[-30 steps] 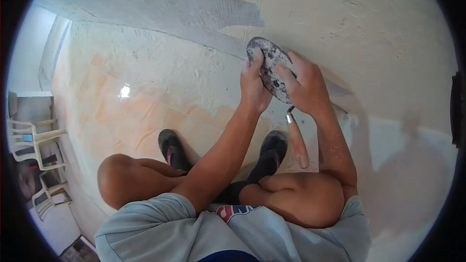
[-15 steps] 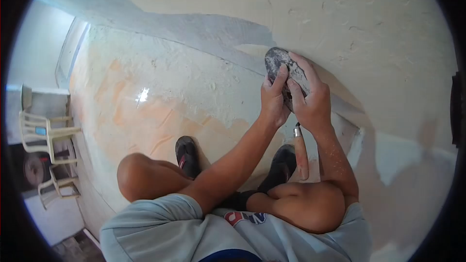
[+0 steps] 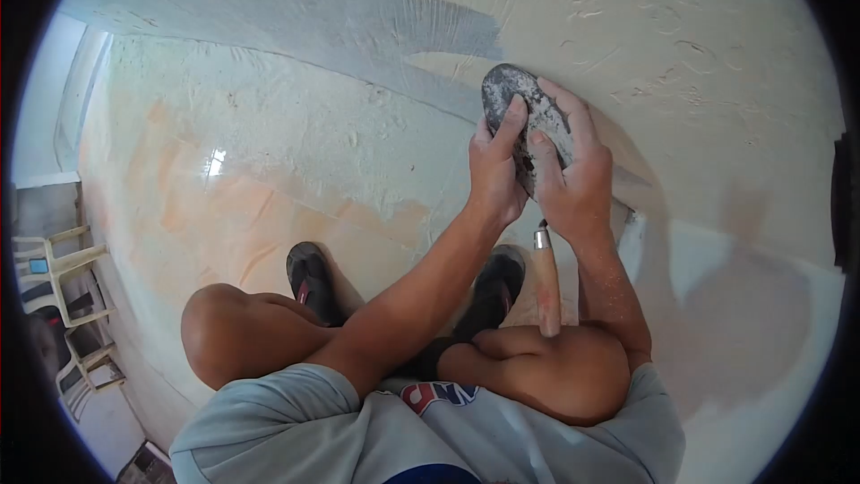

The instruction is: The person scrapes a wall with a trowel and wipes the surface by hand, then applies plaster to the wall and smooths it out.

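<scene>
I crouch at the foot of a pale plastered wall [image 3: 699, 27]. A trowel with a grey, plaster-caked oval blade [image 3: 521, 106] is pressed flat against the wall near the floor line. My left hand [image 3: 495, 172] presses its fingers on the blade's left edge. My right hand [image 3: 573, 181] lies over the blade's right side. The trowel's wooden handle [image 3: 546, 285] hangs down below my right wrist toward my knee. A grey wet band [image 3: 340, 29] runs along the base of the wall, left of the blade.
The floor [image 3: 269, 188] is dusty with white plaster and orange patches. My feet in black sandals [image 3: 312, 280] rest on it, knees bent. White plastic chairs [image 3: 54, 278] stand at the far left.
The view has shifted a little. Both hands stay on the trowel blade against the wall, with the blade now slightly higher along the wall base.
</scene>
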Available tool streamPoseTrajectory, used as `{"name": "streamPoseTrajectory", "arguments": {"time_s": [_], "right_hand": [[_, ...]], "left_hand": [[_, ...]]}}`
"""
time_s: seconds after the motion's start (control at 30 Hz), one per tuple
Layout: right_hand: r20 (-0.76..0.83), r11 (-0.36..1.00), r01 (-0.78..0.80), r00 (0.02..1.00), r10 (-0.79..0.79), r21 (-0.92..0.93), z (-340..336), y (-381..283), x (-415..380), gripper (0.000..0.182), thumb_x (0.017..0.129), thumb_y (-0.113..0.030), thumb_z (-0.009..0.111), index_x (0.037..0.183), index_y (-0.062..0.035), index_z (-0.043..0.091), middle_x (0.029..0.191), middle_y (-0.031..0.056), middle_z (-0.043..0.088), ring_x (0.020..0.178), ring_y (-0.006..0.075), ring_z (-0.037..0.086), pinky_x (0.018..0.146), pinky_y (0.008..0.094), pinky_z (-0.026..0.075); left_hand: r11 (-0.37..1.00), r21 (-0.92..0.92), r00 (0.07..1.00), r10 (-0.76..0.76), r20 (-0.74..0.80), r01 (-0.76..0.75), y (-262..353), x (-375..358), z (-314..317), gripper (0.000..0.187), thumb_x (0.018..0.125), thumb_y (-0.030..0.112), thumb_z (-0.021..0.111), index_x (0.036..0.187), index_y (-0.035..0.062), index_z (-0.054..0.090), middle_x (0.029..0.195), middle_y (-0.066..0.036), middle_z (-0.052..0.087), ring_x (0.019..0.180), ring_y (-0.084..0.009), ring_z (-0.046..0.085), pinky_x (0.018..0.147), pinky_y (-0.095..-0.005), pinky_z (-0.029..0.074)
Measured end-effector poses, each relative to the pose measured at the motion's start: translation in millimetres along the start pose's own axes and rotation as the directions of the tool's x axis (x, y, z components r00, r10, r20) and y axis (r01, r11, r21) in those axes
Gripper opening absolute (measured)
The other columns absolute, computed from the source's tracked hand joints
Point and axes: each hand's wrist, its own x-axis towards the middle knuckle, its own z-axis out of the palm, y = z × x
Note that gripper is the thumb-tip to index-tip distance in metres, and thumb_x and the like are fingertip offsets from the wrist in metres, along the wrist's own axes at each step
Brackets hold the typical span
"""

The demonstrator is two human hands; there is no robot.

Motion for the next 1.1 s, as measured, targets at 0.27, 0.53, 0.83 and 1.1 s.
{"name": "streamPoseTrajectory", "arguments": {"time_s": [0.27, 0.53, 0.83, 1.1], "right_hand": [[0.004, 0.998, -0.042, 0.999, 0.042, -0.048, 2, -10, 1, 0.047, 0.096, 0.000, 0.059, 0.143, -0.0035, 0.059, 0.129, 0.0242, 0.069, 0.121, 0.0401, 0.070, 0.104, 0.0408, 0.053], [0.022, 0.992, -0.002, 1.000, 0.005, -0.130, -7, -12, 3, 0.046, 0.097, -0.002, 0.058, 0.143, -0.0037, 0.060, 0.130, 0.0257, 0.069, 0.122, 0.0382, 0.071, 0.101, 0.0404, 0.054], [0.059, 0.992, -0.059, 0.996, 0.066, -0.110, -3, -17, 9, 0.048, 0.095, -0.001, 0.059, 0.142, -0.0061, 0.060, 0.128, 0.0249, 0.070, 0.120, 0.0429, 0.070, 0.101, 0.0427, 0.054], [0.068, 0.993, -0.038, 0.997, 0.046, -0.111, -5, -21, 15, 0.045, 0.094, -0.001, 0.058, 0.139, -0.0024, 0.062, 0.128, 0.0241, 0.070, 0.119, 0.0418, 0.069, 0.103, 0.0426, 0.053]], "left_hand": [[0.999, 0.005, 0.999, -0.046, 0.014, 0.046, -1, 0, 4, 0.031, 0.110, 0.031, 0.062, 0.129, 0.0065, 0.058, 0.112, -0.008, 0.070, 0.099, -0.0189, 0.071, 0.085, -0.0366, 0.062], [0.996, 0.035, 0.996, -0.083, -0.016, 0.084, -2, -3, 10, 0.033, 0.114, 0.036, 0.053, 0.130, 0.0079, 0.060, 0.116, -0.006, 0.071, 0.103, -0.0182, 0.071, 0.088, -0.0358, 0.060], [0.994, -0.082, 0.997, -0.072, -0.002, 0.071, -5, -1, 9, 0.030, 0.109, 0.031, 0.064, 0.127, 0.0072, 0.059, 0.109, -0.007, 0.071, 0.096, -0.0195, 0.072, 0.084, -0.0374, 0.063], [0.997, -0.063, 0.999, -0.048, -0.017, 0.047, -5, 2, 9, 0.036, 0.112, 0.039, 0.057, 0.132, 0.0095, 0.060, 0.113, -0.007, 0.071, 0.103, -0.0190, 0.071, 0.089, -0.0367, 0.061]]}}
